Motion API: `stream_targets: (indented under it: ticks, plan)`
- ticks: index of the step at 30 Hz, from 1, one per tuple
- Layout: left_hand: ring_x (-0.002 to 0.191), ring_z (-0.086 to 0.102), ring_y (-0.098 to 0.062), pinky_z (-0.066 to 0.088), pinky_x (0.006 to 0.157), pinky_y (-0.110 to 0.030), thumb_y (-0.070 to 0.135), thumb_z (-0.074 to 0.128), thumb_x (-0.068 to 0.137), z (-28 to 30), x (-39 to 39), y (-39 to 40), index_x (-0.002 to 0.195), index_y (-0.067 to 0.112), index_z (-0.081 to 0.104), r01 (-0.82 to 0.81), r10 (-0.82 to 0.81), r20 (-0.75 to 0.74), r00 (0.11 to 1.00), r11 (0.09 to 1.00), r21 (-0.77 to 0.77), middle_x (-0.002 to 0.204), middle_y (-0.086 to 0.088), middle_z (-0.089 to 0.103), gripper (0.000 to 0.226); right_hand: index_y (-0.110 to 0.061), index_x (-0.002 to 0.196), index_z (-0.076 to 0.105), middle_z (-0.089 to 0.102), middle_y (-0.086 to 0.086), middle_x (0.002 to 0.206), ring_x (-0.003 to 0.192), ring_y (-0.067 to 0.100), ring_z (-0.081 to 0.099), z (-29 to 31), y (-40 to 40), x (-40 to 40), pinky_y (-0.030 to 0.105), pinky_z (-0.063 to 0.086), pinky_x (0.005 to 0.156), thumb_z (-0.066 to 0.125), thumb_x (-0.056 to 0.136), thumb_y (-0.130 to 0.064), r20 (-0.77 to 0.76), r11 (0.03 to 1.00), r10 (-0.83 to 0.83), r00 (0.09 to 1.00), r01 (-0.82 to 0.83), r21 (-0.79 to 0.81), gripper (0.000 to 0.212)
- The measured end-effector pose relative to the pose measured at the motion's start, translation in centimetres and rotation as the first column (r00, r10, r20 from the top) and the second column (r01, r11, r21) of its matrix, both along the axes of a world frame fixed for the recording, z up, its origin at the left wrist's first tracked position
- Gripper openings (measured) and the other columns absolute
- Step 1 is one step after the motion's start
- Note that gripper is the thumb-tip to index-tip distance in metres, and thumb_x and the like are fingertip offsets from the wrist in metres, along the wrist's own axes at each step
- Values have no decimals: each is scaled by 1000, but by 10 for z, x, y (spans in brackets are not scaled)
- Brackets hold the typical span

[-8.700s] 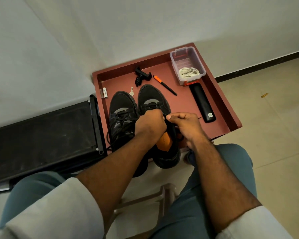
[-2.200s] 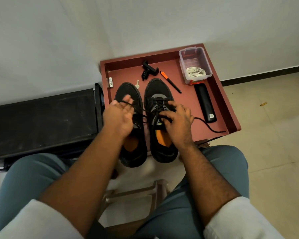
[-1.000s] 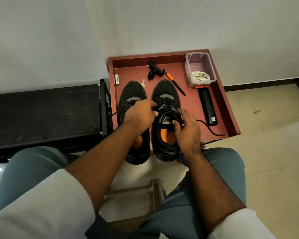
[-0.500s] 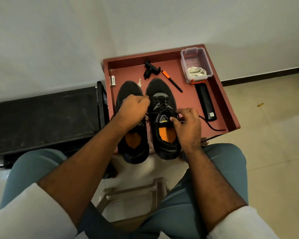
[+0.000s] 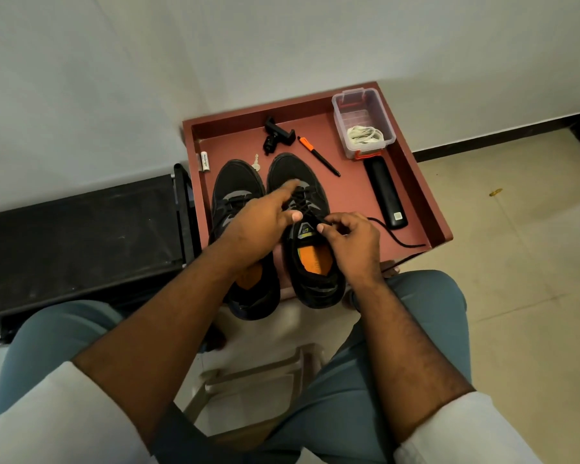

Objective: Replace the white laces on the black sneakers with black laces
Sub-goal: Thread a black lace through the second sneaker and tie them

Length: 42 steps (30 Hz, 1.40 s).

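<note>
Two black sneakers with orange insoles stand side by side on a red-brown tray (image 5: 429, 209): the left sneaker (image 5: 235, 189) and the right sneaker (image 5: 302, 256). Both carry black laces. My left hand (image 5: 262, 226) reaches across to the right sneaker with its fingers stretched out over the crossed laces. My right hand (image 5: 352, 239) pinches a black lace (image 5: 395, 241) at the shoe's top eyelets; the loose end trails right across the tray. The white laces (image 5: 364, 134) lie bundled in a clear plastic box (image 5: 345, 105) at the tray's back right.
On the tray lie a black remote-like bar (image 5: 385, 192), an orange-tipped pen (image 5: 318, 156), a black clip mount (image 5: 277, 135), a small key (image 5: 256, 162) and a white tube (image 5: 205, 161). A black bench (image 5: 77, 236) stands left. Wall behind, tiled floor right.
My left hand has moved from the left sneaker over to the right sneaker and stretched its fingers out. My right hand stays at the top eyelets with the lace.
</note>
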<state>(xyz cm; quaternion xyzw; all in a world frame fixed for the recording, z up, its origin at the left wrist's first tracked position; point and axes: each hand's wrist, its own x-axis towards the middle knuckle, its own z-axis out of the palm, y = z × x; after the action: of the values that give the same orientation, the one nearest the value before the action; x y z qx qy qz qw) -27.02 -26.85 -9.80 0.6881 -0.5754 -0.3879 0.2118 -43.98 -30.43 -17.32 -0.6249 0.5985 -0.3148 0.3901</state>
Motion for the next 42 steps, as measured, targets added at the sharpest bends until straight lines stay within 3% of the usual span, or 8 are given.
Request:
stream_targets:
  ticks: [2,3,7,14,17,22,34,42]
  plan:
    - [72,53,-8,43,64,-22,25,44,103,-2,-6,-2,141,18,30,-80,83,-83,993,996,31,88,0,56,41,-16,92,75,64,-5,90,78,3,60,-1,0,0,9,45,70,78,79,-16,48,999,-22,999,21,29,14]
    - [64,47,-8,38,58,-24,24,41,104,-4,-6,-2,133,17,31,-110,116,-125,985,993,48,80,-1,52,32,-16,91,75,64,-3,89,76,4,60,-1,0,0,8,46,69,79,79,-16,67,999,-31,997,29,39,13]
    - [58,47,-11,39,56,-21,10,38,104,-8,-4,0,110,11,37,-156,160,-236,959,987,35,73,-4,63,7,-15,91,75,65,-1,87,75,6,60,-1,-1,0,10,47,68,79,78,-16,77,998,-37,996,33,48,14]
    - [44,52,-13,48,50,-29,10,62,93,-26,-21,-1,84,10,62,-303,301,-238,924,952,28,75,-4,74,9,-14,92,76,69,-1,91,83,10,66,-4,-6,-2,23,55,76,79,79,-17,102,998,-32,994,26,59,14]
    - [48,55,-14,49,51,-27,14,58,96,-36,-45,-5,84,8,63,-435,436,-195,879,899,49,75,-6,72,14,-13,94,77,70,-2,95,86,9,66,-4,-7,-4,25,56,80,77,81,-16,125,994,-35,992,22,103,13]
    - [84,67,-29,55,81,-46,30,50,98,-40,-64,-19,91,14,63,-411,410,33,912,909,68,87,-10,71,22,-11,95,77,74,0,95,90,12,70,-6,-12,-9,30,58,83,74,83,-12,248,971,-28,968,-32,236,12]
    - [90,62,-32,53,78,-44,24,45,100,-36,-78,-13,99,11,59,-414,410,158,898,910,-7,97,-13,65,19,-12,98,76,76,1,94,92,14,71,-6,-15,-14,30,57,82,72,86,-14,374,929,-80,924,-67,365,13]
    - [96,61,-41,43,73,-43,30,30,105,-44,-77,-4,110,9,48,-288,280,359,890,957,-30,103,-18,64,28,-14,99,76,76,-2,91,87,12,72,-1,-13,-14,27,55,70,63,94,-16,375,906,-54,925,-112,408,15]
